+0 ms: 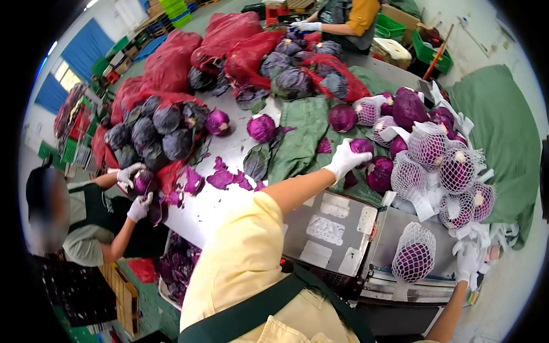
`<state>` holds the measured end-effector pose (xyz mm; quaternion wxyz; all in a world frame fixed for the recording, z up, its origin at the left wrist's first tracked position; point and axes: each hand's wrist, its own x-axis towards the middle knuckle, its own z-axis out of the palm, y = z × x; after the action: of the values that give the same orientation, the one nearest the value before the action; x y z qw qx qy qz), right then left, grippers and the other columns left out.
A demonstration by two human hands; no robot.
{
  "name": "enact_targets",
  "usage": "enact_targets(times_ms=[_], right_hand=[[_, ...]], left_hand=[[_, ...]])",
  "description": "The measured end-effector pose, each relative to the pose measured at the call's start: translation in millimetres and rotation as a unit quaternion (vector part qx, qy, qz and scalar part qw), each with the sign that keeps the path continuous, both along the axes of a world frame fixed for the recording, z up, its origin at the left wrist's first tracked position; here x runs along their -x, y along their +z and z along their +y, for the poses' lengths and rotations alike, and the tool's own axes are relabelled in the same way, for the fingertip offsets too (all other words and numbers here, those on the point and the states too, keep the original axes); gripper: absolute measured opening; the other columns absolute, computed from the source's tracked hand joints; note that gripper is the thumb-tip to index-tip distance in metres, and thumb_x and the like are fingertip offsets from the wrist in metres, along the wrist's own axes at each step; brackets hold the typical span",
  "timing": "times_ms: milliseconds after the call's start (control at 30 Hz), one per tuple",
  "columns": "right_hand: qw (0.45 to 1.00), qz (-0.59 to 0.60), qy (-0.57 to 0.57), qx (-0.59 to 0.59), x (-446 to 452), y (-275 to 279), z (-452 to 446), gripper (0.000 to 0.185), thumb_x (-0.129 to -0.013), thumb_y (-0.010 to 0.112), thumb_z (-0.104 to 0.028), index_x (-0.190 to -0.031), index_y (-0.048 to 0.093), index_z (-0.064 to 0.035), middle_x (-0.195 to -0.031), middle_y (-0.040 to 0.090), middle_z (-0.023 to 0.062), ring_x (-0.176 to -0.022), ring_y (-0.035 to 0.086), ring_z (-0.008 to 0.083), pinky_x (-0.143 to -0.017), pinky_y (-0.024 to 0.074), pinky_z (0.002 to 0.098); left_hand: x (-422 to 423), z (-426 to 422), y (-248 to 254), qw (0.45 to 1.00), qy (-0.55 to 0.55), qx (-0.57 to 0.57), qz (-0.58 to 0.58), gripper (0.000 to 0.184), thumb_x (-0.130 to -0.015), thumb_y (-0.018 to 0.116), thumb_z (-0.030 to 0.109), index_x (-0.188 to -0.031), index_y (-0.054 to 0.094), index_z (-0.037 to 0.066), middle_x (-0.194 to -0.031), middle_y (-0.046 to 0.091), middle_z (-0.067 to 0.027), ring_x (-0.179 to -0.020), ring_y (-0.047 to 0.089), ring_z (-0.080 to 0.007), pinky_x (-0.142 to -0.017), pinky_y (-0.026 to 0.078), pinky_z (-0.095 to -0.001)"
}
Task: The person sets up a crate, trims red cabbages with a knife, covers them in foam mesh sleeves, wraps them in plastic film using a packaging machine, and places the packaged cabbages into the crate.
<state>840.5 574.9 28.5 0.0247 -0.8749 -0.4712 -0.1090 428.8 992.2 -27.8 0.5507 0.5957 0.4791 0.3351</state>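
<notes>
My left hand (345, 161), in a white glove, reaches across the table with its fingers around a peeled red cabbage (361, 147). Another red cabbage (380, 174) lies just below it. At the lower right, my gloved right hand (468, 262) is beside white foam net sleeves (473, 231); its fingers blend into the white material, so their grip is unclear. Left of that hand, a netted red cabbage (414, 260) rests on the metal machine (380, 268). Several more netted cabbages (428, 146) are piled above, among loose white sleeves.
Red mesh sacks (171, 63) spill unpeeled cabbages (167, 120) over the metal table (200, 214). Purple leaf scraps (226, 176) and green cloth (300, 134) lie there too. A co-worker (86, 217) at left holds a cabbage; another person (349, 23) stands at the far side.
</notes>
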Motion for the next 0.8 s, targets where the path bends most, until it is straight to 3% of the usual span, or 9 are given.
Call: enact_targets(times_ms=[100,200,267,333,400,533,667,733,800], right_hand=[[0.993,0.056,-0.084,0.060,20,11,1,0.038,-0.072,0.065,-0.004,-0.109,0.056,-0.0036,-0.105,0.057,0.0236,-0.099,0.053,0.0425,-0.088,0.0424,0.0465],[0.995,-0.046,-0.027,-0.084,46,44,7,0.050,-0.078,0.065,-0.005,-0.125,0.049,-0.0010,-0.119,0.055,0.0240,-0.112,0.052,0.0396,-0.096,0.0416,0.0434],[0.947,0.189,0.040,-0.255,75,75,21,0.062,-0.086,0.063,-0.011,-0.141,0.036,0.0007,-0.138,0.045,0.0216,-0.127,0.045,0.0322,-0.107,0.0360,0.0387],[0.941,0.217,0.047,-0.255,111,106,30,0.057,-0.093,0.056,-0.010,-0.145,0.032,-0.0022,-0.147,0.037,0.0159,-0.132,0.040,0.0263,-0.109,0.0341,0.0344],[0.941,0.268,0.061,-0.198,183,151,41,0.041,-0.094,0.056,-0.010,-0.131,0.040,-0.0024,-0.129,0.046,0.0125,-0.115,0.046,0.0213,-0.097,0.0389,0.0316],[0.890,0.439,0.103,-0.066,319,184,61,0.011,-0.094,0.056,-0.009,-0.103,0.055,-0.0027,-0.093,0.063,0.0057,-0.081,0.058,0.0113,-0.072,0.0486,0.0259],[0.772,0.627,0.030,-0.103,400,155,67,0.007,-0.094,0.054,-0.008,-0.092,0.051,-0.0015,-0.081,0.055,0.0024,-0.073,0.053,0.0093,-0.065,0.0462,0.0253],[0.847,0.505,0.125,-0.105,416,139,70,0.009,-0.095,0.054,-0.009,-0.093,0.051,-0.0008,-0.080,0.055,0.0043,-0.073,0.052,0.0100,-0.065,0.0458,0.0262],[0.898,0.372,0.214,-0.099,433,126,74,0.010,-0.095,0.054,-0.009,-0.093,0.050,-0.0002,-0.080,0.056,0.0061,-0.073,0.051,0.0107,-0.065,0.0453,0.0271]], left_hand=[[76,-54,56,0.981,-0.173,0.036,-0.084,0.088,-0.064,0.084,0.035,-0.131,0.043,-0.003,-0.116,0.058,-0.0203,-0.105,0.059,-0.0286,-0.094,0.048,-0.0357],[132,-101,84,0.950,-0.262,-0.134,0.104,0.085,-0.066,0.080,0.038,-0.133,0.045,0.000,-0.124,0.050,-0.0223,-0.119,0.050,-0.0316,-0.104,0.040,-0.0374],[156,-128,104,0.926,-0.310,-0.145,0.157,0.082,-0.065,0.081,0.035,-0.131,0.046,0.001,-0.124,0.052,-0.0221,-0.119,0.051,-0.0314,-0.103,0.041,-0.0369],[169,-147,97,0.930,-0.327,-0.093,0.143,0.079,-0.065,0.081,0.033,-0.130,0.047,0.002,-0.125,0.053,-0.0213,-0.119,0.052,-0.0296,-0.102,0.042,-0.0367],[170,-157,50,0.921,-0.340,-0.191,0.000,0.077,-0.068,0.081,0.026,-0.131,0.045,0.002,-0.124,0.054,-0.0203,-0.119,0.052,-0.0291,-0.102,0.041,-0.0376],[175,-174,74,0.932,-0.330,-0.146,0.033,0.091,-0.065,0.087,0.026,-0.139,0.039,0.003,-0.127,0.045,-0.0207,-0.122,0.046,-0.0335,-0.107,0.037,-0.0377],[178,-181,38,0.976,-0.184,-0.093,-0.075,0.086,-0.071,0.083,0.026,-0.142,0.037,0.006,-0.131,0.047,-0.0176,-0.121,0.048,-0.0306,-0.104,0.038,-0.0374],[192,-190,76,0.963,-0.165,-0.213,-0.018,0.084,-0.071,0.082,0.023,-0.141,0.039,0.003,-0.131,0.048,-0.0147,-0.119,0.050,-0.0256,-0.102,0.040,-0.0357],[191,-221,118,0.954,-0.189,-0.091,-0.213,0.076,-0.073,0.081,0.015,-0.137,0.043,0.002,-0.131,0.050,-0.0127,-0.122,0.048,-0.0214,-0.101,0.040,-0.0347]])
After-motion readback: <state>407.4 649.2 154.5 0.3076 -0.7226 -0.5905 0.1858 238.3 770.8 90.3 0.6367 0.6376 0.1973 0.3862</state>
